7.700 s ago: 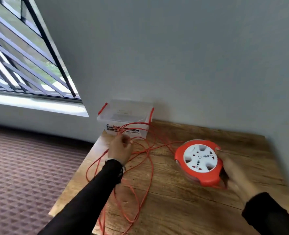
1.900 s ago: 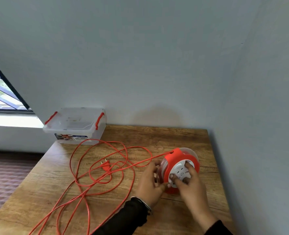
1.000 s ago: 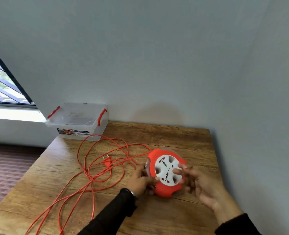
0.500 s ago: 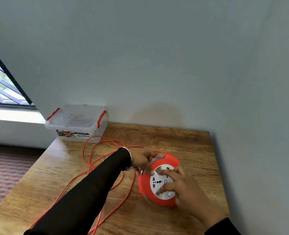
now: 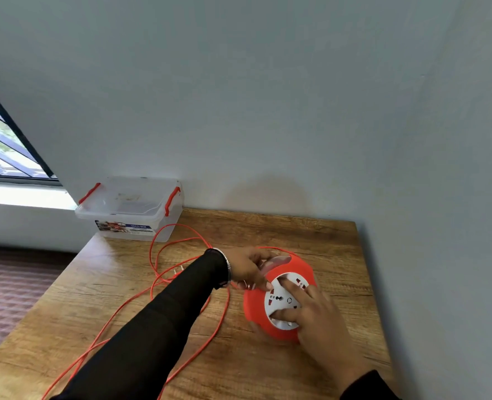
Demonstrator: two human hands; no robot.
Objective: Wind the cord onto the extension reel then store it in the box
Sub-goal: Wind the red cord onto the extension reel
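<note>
Lying at lower right of the frame, the round orange plastic extension reel (image 5: 279, 301) is gripped at its rim by the left hand (image 5: 247, 268); the right hand's (image 5: 317, 316) straight fingers are pressed on its white hub.

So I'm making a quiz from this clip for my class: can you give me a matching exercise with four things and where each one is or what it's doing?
Things:
1. box
2. cord
3. left hand
4. right hand

Places or states:
A. fingers on the white socket face of the reel
B. at the table's far left corner, lid on
C. lying in loose loops on the table
D. at the reel's upper left rim, holding it

Pairs: 1-B, 2-C, 3-D, 4-A
</note>
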